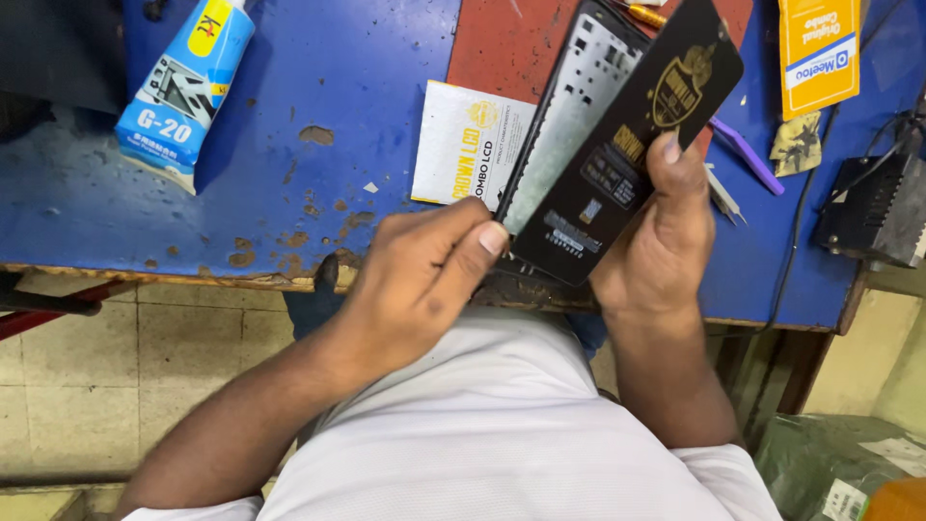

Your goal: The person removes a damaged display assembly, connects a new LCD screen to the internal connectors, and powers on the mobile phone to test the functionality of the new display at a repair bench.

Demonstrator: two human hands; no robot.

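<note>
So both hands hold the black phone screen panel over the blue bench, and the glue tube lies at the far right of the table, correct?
Not quite. In the head view the glue tube lies at the far left. Both the left hand and right hand do hold the black panel over the blue bench.

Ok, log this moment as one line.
left hand: grips phone frame | right hand: holds black panel | blue bench: glue tube
</note>
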